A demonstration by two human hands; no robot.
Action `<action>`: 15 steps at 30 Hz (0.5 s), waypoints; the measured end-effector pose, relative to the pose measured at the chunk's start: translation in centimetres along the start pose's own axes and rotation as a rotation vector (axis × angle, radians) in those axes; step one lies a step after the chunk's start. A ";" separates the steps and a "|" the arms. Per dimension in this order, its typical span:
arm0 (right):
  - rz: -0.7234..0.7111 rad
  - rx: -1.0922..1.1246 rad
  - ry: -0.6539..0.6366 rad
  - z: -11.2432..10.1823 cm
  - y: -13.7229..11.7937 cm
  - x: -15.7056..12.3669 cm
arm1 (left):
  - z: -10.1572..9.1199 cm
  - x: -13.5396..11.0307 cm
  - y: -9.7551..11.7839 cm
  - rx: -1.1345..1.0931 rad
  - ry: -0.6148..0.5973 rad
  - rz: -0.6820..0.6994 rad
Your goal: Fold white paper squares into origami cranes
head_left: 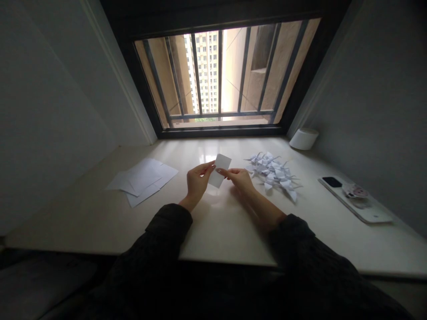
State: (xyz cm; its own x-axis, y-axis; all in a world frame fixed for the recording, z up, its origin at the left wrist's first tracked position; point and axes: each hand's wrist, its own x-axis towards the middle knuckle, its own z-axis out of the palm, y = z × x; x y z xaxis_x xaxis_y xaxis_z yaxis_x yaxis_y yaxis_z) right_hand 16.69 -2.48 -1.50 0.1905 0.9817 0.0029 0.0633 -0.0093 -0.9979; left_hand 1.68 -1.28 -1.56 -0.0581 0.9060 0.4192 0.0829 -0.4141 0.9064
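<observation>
A wide barred window [227, 75] with dark metal bars [220, 115] fills the far end of the view, with a pale high-rise block [203, 71] visible beyond it. Below it runs a polished cream stone counter [213, 235], set between grey walls. Left of centre on the counter lies a loose, overlapping spread of white paper sheets [143, 180]. Right of centre sits a heap of small folded white paper cranes [271, 173], wings pointing in many directions. Further right lies a smartphone in a white case [353, 200], with a round pink-and-white grip accessory [355, 191] on its back. A white cylindrical roll [303, 138] stands in the far right corner. Both dark knit sleeves [168, 224] enter from the near edge. The left hand [198, 180] and right hand [240, 178] are raised above the counter, closed in pinches on opposite sides of a white rectangular paper slip [219, 171], which is tilted and clear of the surface. Judged by eye, the slip is thin, very light, and soft enough to crease easily, so a light pinch near its edges seems best. Nothing stands between the hands and the slip; the heap of cranes lies just beyond the right hand.
</observation>
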 end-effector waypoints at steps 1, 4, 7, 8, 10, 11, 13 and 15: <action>-0.007 0.000 -0.012 -0.1 0.0 0.1 | -0.1 0.1 0.0 0.000 0.005 -0.001; -0.021 0.013 -0.074 -0.3 0.2 0.3 | -0.3 0.3 -0.1 0.004 0.017 -0.004; -0.044 0.007 -0.146 -0.6 0.3 0.5 | -0.5 0.4 -0.3 0.009 0.024 -0.007; -0.058 -0.011 -0.158 -0.7 0.3 0.6 | -0.5 0.4 -0.4 0.012 0.023 -0.006; -0.104 -0.079 -0.145 -1.0 0.3 0.7 | -0.5 0.4 -0.5 0.028 0.017 -0.003; -0.130 -0.124 -0.131 -1.1 0.3 0.7 | -0.5 0.4 -0.5 0.037 0.015 -0.003; -0.165 -0.190 -0.116 -1.2 0.5 0.8 | -0.5 0.3 -0.5 0.047 0.012 -0.010; -0.164 -0.175 -0.125 -1.2 0.7 0.8 | -0.6 0.4 -0.3 0.027 -0.001 -0.030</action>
State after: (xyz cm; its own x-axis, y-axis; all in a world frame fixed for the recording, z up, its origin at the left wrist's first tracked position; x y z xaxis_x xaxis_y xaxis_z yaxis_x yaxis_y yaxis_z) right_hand 18.04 -1.94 -2.09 0.0416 0.9886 0.1448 0.2541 0.1297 -0.9584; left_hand 1.07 -0.83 -1.63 -0.0599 0.9183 0.3914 0.1077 -0.3838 0.9171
